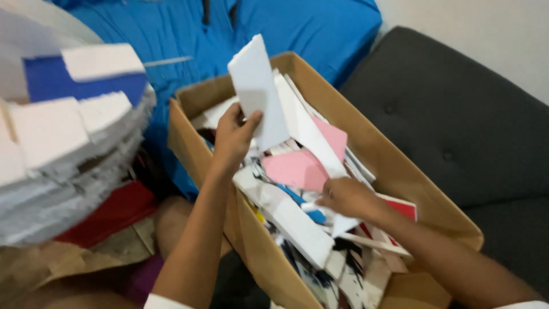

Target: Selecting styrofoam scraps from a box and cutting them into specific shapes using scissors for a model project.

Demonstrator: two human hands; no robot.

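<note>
Over box: your left hand [234, 134] grip pinches white foam sheet [257, 91] above cardboard box [366, 143].
Inside box: your right hand [346, 197] grip state unclear, among scraps.
Risk: thin foam may snap if bent.

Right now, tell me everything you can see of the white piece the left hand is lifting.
The white foam-like piece is a flat, roughly rectangular slab with uneven edges, plain and matte. It stands nearly upright, tilted slightly, above the cardboard box of scraps. The left hand pinches its lower edge, thumb in front. Nothing else visibly touches it.
</note>
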